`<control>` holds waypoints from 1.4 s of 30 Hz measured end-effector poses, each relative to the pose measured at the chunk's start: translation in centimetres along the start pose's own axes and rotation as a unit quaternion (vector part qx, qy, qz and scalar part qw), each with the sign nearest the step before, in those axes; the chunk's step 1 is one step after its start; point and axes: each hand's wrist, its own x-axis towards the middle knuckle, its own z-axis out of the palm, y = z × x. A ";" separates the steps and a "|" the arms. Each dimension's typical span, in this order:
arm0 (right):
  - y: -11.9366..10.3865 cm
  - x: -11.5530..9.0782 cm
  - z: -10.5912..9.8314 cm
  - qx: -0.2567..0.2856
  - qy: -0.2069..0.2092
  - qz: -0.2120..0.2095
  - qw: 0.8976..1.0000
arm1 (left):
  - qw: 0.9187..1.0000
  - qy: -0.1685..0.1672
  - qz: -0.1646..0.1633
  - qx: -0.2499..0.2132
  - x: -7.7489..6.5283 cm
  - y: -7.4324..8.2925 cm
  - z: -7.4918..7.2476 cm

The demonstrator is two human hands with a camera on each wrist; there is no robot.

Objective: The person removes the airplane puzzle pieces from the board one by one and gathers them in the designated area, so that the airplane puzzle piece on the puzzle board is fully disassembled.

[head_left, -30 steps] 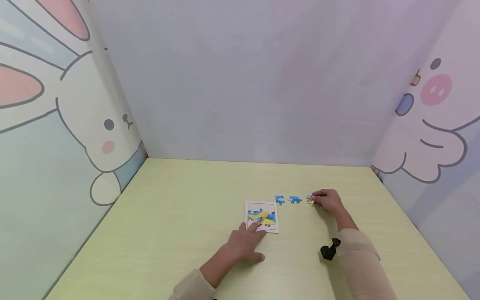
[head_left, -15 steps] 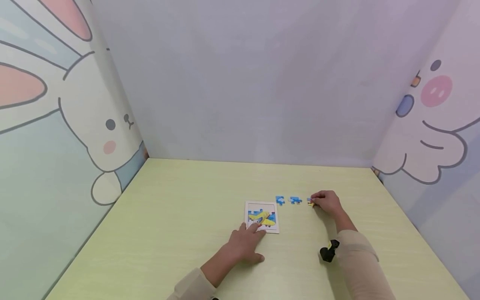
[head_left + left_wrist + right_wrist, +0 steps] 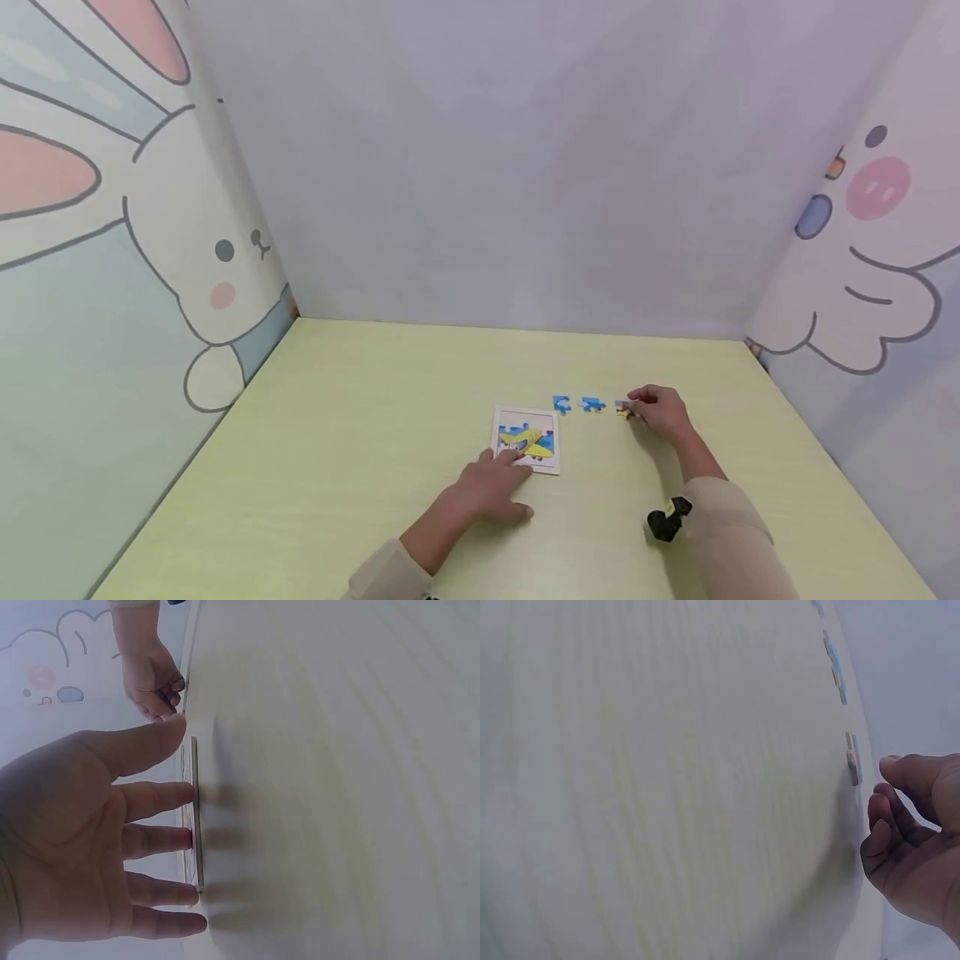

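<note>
My left hand [image 3: 491,487] lies with spread fingers on the near edge of a white-framed puzzle board [image 3: 558,442]. In the left wrist view the fingertips [image 3: 184,793] touch that board's edge [image 3: 196,817]. The board shows a yellow airplane on blue, with a pale bare strip along its upper part. My right hand [image 3: 662,408] hovers with bent fingers by the rightmost puzzle piece [image 3: 622,408], covering part of it in the head view. In the right wrist view this piece [image 3: 854,759] lies flat on the table, with a small gap to the thumb [image 3: 890,765].
Two blue puzzle pieces, one in the middle [image 3: 592,405] and one at the left [image 3: 562,404], lie in a row above the board. A black wrist camera [image 3: 667,518] hangs by the right sleeve. Pale walls with cartoon animals stand around the yellow-green table [image 3: 375,400].
The right fingers have shifted slightly at the rightmost piece, which has turned a little and shows more of itself. The left hand stays on the board. The head view has tilted slightly.
</note>
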 end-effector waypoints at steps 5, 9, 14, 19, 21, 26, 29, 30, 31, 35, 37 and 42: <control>-0.9 -0.3 0.2 0.022 0.007 -0.031 0.999 | 1.000 0.006 -0.004 -0.001 0.1 -0.1 0.0; -1.9 -0.7 1.2 0.044 0.009 -0.042 0.998 | 1.000 0.014 -0.004 -0.001 0.0 -0.2 0.1; -3.5 -1.5 2.6 0.076 0.004 -0.066 0.995 | 1.000 0.018 -0.006 -0.002 -0.1 0.0 0.3; -5.2 -1.8 4.4 0.107 -0.001 -0.071 0.992 | 1.000 0.021 -0.008 -0.008 -0.2 0.1 0.3; -5.9 -2.0 5.2 0.120 -0.005 -0.069 0.990 | 1.000 0.028 -0.008 -0.007 -0.2 0.1 0.3; -7.4 -2.0 7.2 0.142 -0.022 -0.077 0.987 | 0.999 0.039 -0.014 0.000 0.0 0.0 0.2; -8.3 -2.0 8.2 0.147 -0.033 -0.084 0.985 | 0.999 0.024 -0.024 -0.010 0.1 -0.2 0.3; -8.6 -2.1 8.5 0.146 -0.036 -0.088 0.985 | 0.999 0.018 -0.027 -0.014 0.2 -0.2 0.3; -8.9 -2.1 8.7 0.147 -0.039 -0.088 0.985 | 0.999 0.013 -0.029 -0.014 0.2 -0.3 0.3; -9.8 -2.3 9.7 0.145 -0.054 -0.084 0.984 | 0.999 -0.003 -0.031 -0.011 0.1 -0.3 0.2; -10.1 -2.3 10.2 0.142 -0.064 -0.083 0.984 | 0.999 -0.007 -0.031 -0.002 0.0 -0.3 0.1; -10.9 -2.4 11.4 0.123 -0.092 -0.094 0.984 | 0.999 -0.014 -0.037 0.007 -0.5 -0.2 -0.2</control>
